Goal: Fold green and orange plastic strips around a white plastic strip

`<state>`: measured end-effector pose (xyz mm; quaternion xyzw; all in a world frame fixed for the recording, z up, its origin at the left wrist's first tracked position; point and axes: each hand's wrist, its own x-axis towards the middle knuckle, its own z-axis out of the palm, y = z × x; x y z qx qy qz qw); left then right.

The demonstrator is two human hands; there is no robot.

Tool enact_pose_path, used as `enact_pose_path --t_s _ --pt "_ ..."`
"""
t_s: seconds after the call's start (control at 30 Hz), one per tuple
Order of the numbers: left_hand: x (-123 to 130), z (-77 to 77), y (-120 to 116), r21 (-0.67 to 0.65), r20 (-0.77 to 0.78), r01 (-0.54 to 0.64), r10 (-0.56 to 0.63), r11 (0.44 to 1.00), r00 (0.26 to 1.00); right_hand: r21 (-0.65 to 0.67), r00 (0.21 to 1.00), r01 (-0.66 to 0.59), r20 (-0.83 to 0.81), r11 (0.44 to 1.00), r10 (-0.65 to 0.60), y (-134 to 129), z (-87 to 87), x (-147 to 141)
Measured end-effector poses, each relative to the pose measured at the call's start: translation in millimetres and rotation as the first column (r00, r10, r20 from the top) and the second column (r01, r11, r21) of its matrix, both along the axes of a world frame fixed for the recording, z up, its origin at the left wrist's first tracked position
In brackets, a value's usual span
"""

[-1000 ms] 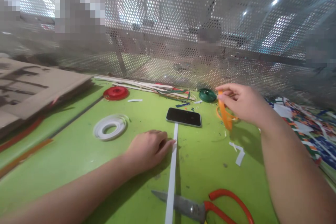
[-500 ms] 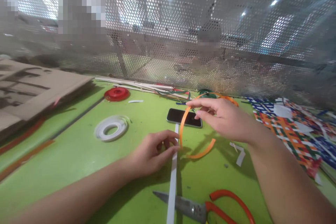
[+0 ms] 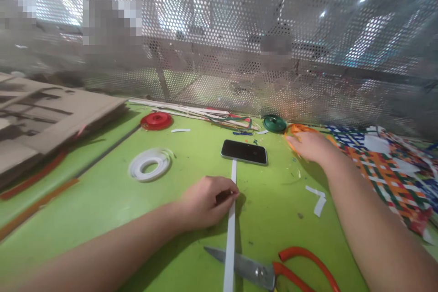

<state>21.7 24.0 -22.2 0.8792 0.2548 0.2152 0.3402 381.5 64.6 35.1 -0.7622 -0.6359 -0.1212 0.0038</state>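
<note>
White strip (image 3: 230,232) runs up the middle of the green worktop (image 3: 102,200), from the near edge of view toward the phone (image 3: 244,152). It lies across the blade of the orange-handled scissors (image 3: 270,271), which rest unheld at the near edge.

Left hand (image 3: 208,200): curled, fingertips pressing or pinching the strip's left edge about midway along its length; cannot tell whether thumb and finger actually close around it or only pin it flat.

Right hand (image 3: 310,146): reached out farther and to the right, fingers bent down onto a coil of orange strip (image 3: 297,129) lying just left of the woven mat (image 3: 379,169). Grip is hidden by the knuckles; it touches the coil, closure cannot be told.

Small white offcuts (image 3: 318,198) lie between the two arms. White roll (image 3: 149,164) sits to the left, apart from both hands.

Judgement: the step in hand reads as holding the white strip in place while the other hand deals with the orange strip. Any next move needs the white strip kept straight under the left fingertips, and a firm hold on the springy orange coil.

Far edge: red spool (image 3: 156,120), green spool (image 3: 274,123), loose strips (image 3: 205,114) against the perforated metal screen (image 3: 219,45). Cardboard sheets (image 3: 48,114) far left.
</note>
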Motion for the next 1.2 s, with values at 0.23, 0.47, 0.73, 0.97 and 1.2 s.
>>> enact_pose_path --t_s 0.23,0.47,0.73,0.97,1.2 --pt "-1 1.1 0 0.017 0.002 0.031 -0.032 0.999 1.0 0.023 0.999 0.035 0.005 0.999 -0.036 38 -11.4 -7" --pt "-1 2.0 -1 0.049 0.007 0.042 -0.042 0.998 0.999 -0.039 0.964 0.257 0.086 0.966 -0.253 57 -30.7 7" --pt "-1 1.5 -1 0.049 0.01 0.047 -0.048 0.998 0.999 -0.045 0.985 0.1 0.147 0.994 -0.092 55 -35.2 1" --pt "-1 2.1 -1 0.032 0.001 0.039 -0.039 0.999 0.999 -0.043 0.987 0.049 0.158 0.998 -0.041 48 -49.4 -6" --pt "-1 3.2 -1 -0.004 -0.001 0.021 -0.021 1.0 1.0 -0.005 0.993 -0.034 0.114 0.999 0.034 40 -44.0 -9"
